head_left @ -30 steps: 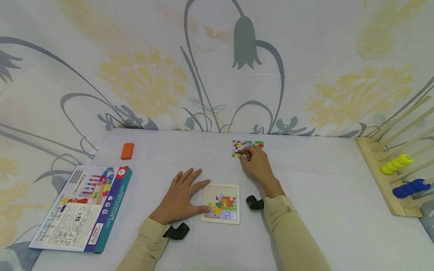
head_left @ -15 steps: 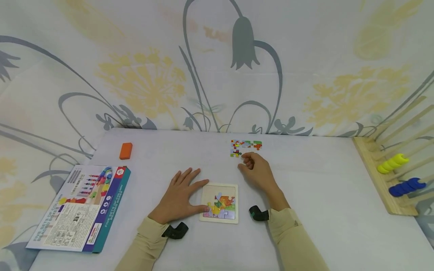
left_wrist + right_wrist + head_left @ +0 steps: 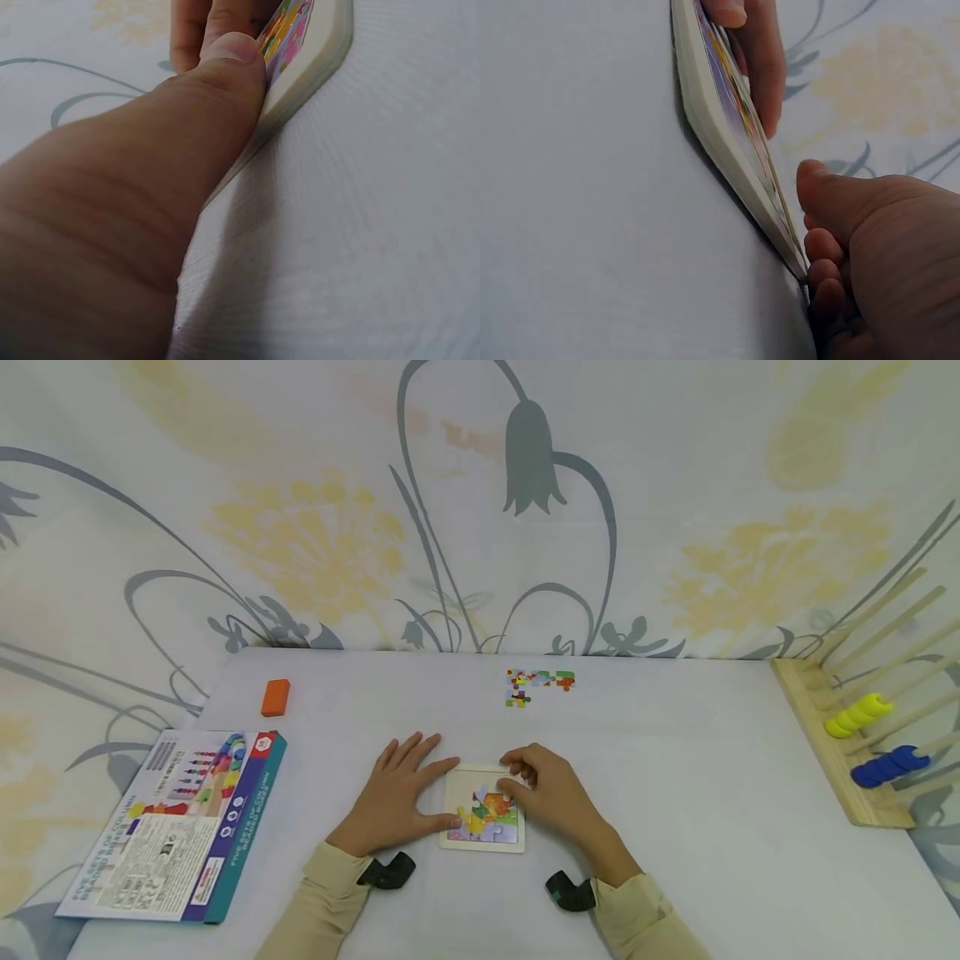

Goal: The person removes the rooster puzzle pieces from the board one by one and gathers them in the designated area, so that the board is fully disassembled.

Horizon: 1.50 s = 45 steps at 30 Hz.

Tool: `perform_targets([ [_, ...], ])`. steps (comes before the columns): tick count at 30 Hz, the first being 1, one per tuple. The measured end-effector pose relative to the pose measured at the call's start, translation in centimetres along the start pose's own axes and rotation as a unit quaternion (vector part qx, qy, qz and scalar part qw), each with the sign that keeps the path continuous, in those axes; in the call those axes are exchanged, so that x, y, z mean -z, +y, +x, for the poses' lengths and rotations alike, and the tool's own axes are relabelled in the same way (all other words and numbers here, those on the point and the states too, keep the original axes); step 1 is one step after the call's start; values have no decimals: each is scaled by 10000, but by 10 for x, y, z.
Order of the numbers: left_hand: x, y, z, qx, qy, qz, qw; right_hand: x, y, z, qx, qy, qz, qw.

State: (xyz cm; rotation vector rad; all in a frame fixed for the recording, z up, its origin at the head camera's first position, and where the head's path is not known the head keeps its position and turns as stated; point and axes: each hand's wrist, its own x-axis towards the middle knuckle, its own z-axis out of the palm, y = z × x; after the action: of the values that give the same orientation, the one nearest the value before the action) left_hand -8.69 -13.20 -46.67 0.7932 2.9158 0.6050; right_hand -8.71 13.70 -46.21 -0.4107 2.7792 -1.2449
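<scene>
A square wooden puzzle board [image 3: 457, 779] lies on the white table, its lower part filled with colourful jigsaw pieces [image 3: 487, 827]. At its left edge my left hand [image 3: 397, 802] is spread, thumb resting on the lower left of the frame. In the left wrist view the thumb [image 3: 232, 49] touches the pale rim. My right hand [image 3: 551, 785] hovers at the board's upper right corner, fingers loosely curled. No piece shows between its thumb [image 3: 814, 172] and curled fingers in the right wrist view. Several loose jigsaw pieces [image 3: 542, 678] lie farther back.
A bead-toy box [image 3: 180, 827] lies at the left, with an orange block [image 3: 275, 697] behind it. On the right stands a wooden rack [image 3: 832, 735] of pegs with yellow beads [image 3: 858, 716] and blue beads [image 3: 890, 766]. A floral cloth [image 3: 480, 510] hangs behind.
My right hand has left the loose pieces at the back and come toward me to the board's right side. My left hand has stayed at the board's left edge.
</scene>
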Motion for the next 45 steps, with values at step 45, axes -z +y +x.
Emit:
perform_targets([
  [45, 0, -1, -2, -192, 214, 59, 9996, -5, -33, -6, 182, -1199, -616, 9907],
])
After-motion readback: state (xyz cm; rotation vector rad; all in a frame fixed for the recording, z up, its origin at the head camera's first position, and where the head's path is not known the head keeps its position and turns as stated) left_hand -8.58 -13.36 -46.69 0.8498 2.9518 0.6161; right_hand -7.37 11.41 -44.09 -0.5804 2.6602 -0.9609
